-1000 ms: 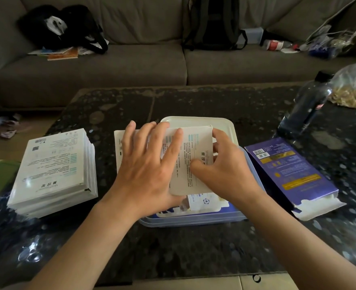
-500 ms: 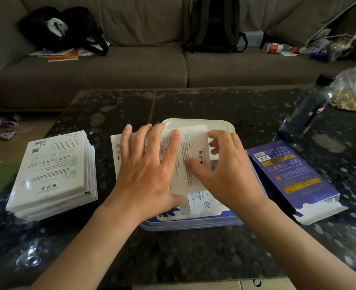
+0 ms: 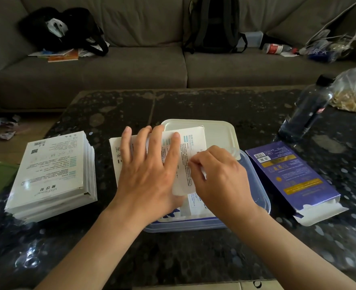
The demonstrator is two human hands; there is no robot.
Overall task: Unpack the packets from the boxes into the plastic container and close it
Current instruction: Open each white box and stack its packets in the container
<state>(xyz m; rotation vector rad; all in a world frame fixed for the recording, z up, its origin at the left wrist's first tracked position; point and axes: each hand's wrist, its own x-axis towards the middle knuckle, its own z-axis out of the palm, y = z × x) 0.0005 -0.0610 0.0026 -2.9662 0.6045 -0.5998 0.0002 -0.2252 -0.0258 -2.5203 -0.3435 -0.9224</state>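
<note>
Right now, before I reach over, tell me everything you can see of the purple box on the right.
The purple box is a flat cardboard carton lying on the dark speckled table, just right of the clear plastic container; whether they touch is unclear. White barcode labels sit at its far end, yellow-orange print bands lower down. Its near end is open, white flap folded out onto the table. The left hand and right hand are off it, on a white packet.

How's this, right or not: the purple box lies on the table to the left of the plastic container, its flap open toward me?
Not quite. The head view shows the purple box on the table to the right of the plastic container, not the left. Its flap is open toward you, as you said.
</note>
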